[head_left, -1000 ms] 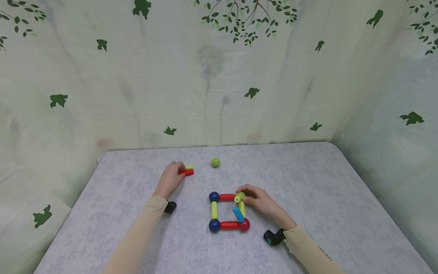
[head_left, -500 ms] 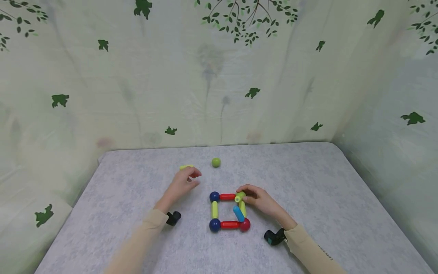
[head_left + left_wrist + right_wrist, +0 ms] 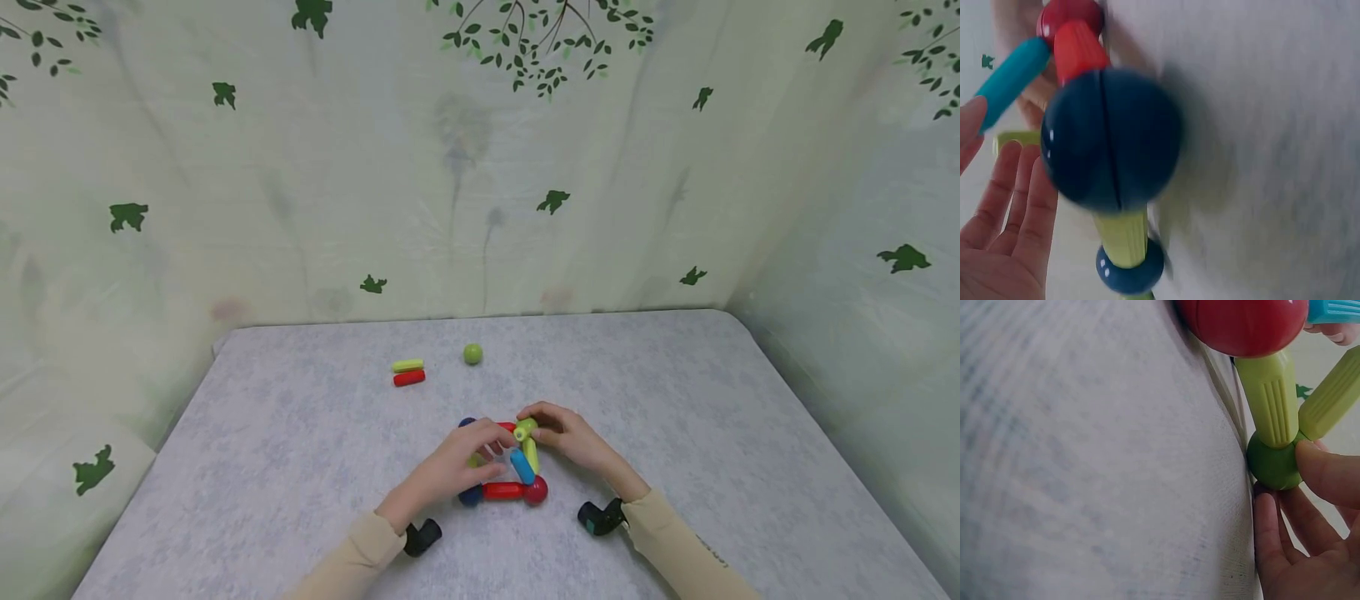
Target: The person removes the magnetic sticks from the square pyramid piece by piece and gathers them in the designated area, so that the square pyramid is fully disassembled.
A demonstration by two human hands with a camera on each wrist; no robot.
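Note:
A square frame of magnetic rods and balls lies mid-table. At its far right corner my right hand (image 3: pixel 573 437) pinches a green ball (image 3: pixel 1272 465) between thumb and fingers. A yellow-green rod (image 3: pixel 1266 400) joins that ball to the red ball (image 3: pixel 536 491), and another yellow-green rod (image 3: pixel 1332 397) juts up from it. From the red ball a blue rod (image 3: pixel 522 467) slants upward. My left hand (image 3: pixel 468 458) hovers over the frame's left side, fingers extended, thumb tip right at the blue rod's free end. It partly covers the navy balls (image 3: pixel 1113 140).
Farther back lie a loose yellow-green rod (image 3: pixel 407 365) and a red rod (image 3: pixel 409 378), side by side. A loose green ball (image 3: pixel 472 354) sits to their right. Behind the grey table (image 3: pixel 675 392) hangs a leaf-patterned curtain (image 3: pixel 375 167).
My left hand has let go of the red rod, leaving it beside the yellow-green one, and moved right and nearer, over the frame. My right hand has stayed at the green ball.

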